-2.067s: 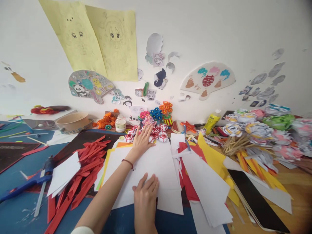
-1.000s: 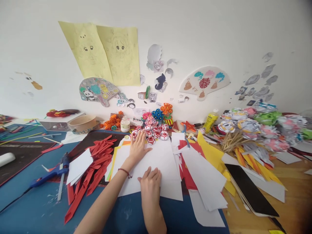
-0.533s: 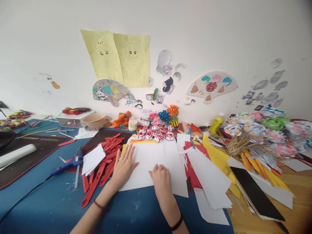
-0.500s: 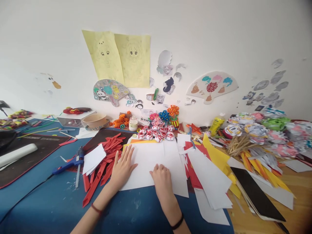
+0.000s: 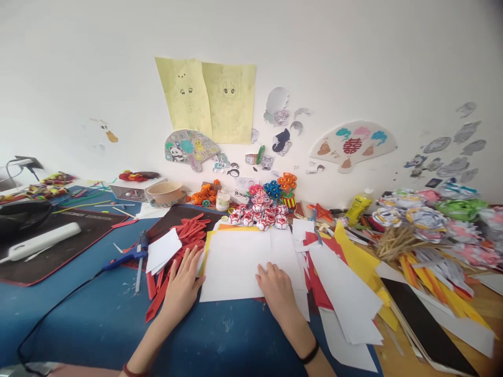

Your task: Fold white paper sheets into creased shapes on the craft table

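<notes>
both hands lay open and flat: right hand [image 5: 276,283] pressed the white paper sheet [image 5: 236,262] (light, floppy, best pinched at an edge), left hand [image 5: 181,283] rested on red paper strips [image 5: 184,235] just left.

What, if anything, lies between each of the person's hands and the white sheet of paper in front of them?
Nothing visible does. The right hand already rests on the white sheet near its lower right corner. The left hand lies flat at the sheet's left edge, over the red paper strips, fingertips about reaching the paper.
</notes>
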Tool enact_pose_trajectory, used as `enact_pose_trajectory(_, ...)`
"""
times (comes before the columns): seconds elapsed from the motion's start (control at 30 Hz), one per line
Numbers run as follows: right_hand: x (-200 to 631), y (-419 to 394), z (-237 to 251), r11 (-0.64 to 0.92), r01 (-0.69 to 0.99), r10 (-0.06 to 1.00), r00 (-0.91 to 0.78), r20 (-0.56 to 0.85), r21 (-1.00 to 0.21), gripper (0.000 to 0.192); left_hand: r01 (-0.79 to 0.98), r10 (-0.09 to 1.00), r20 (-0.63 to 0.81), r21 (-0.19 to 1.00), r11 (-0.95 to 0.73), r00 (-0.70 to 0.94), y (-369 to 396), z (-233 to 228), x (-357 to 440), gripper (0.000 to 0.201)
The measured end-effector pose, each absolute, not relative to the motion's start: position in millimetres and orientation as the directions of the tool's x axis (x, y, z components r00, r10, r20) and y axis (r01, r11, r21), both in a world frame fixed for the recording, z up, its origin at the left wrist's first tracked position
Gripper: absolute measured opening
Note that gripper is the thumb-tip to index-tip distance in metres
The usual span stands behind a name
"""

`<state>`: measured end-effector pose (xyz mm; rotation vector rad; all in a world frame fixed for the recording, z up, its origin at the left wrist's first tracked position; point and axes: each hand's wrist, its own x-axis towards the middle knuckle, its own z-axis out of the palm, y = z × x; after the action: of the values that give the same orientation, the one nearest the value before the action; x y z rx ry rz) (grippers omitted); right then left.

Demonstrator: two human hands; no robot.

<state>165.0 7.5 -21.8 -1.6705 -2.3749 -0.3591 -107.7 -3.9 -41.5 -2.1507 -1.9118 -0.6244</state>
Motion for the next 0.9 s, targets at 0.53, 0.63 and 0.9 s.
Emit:
enact_pose_trajectory(0.53, 168, 6, -36, 0.334, 0.942, 0.850, -0.317, 0.422, 0.035, 0.029, 0.982, 0.985, 0.167, 0.181, -0.061, 0.031, 26, -8, -52, 0.028)
enact_pose_trajectory(0.63, 170, 6, -33, 0.332, 0.943, 0.860, -0.303, 0.410, 0.000, 0.025, 0.980, 0.994, 0.103, 0.192, -0.046, 0.026, 36, -10, -48, 0.021)
enact_pose_trajectory(0.9, 146, 27, 9, 0.593, 0.781, 0.774, -0.485, 0.408, -0.197, 0.042, 0.901, 0.999, -0.028, 0.433, -0.030, 0.047, 22, 3, -55, 0.023)
